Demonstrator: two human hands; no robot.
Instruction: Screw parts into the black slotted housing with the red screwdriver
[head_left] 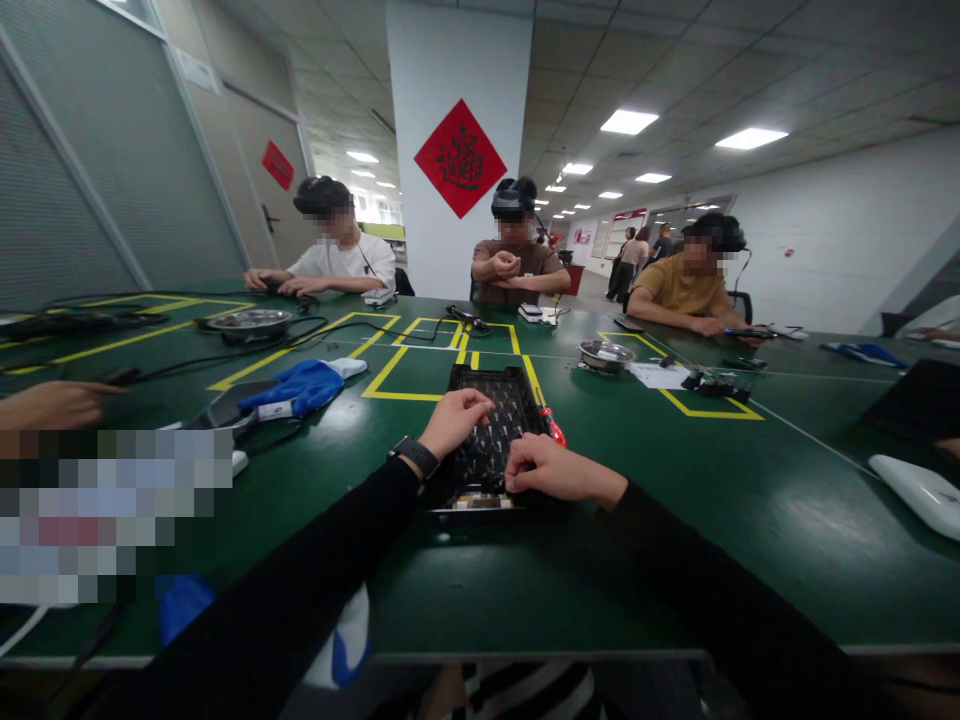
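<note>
A black open housing, like a shallow tray [517, 385], lies on the green table in front of me. Rows of small shiny pieces cover its inside, and a pale brown strip [480, 502] sits at its near end. My left hand [457, 425], with a dark watch at the wrist, is over the left side of the housing, thumb and fingertips pinched together. At its lower right side is my right hand [553, 467], fingers curled and closed close to the pieces. Anything in either pinch is too small to make out. A red-handled tool [553, 428] lies just beyond my right hand, partly hidden.
A blue and white glove [300, 387] lies to the left, near cables. Metal bowls [606, 354] [250, 322] stand farther off, with black parts [716, 385] at the right. Yellow tape [405, 397] marks the table. Several people sit around it; a co-worker's hand [56, 405] is at left.
</note>
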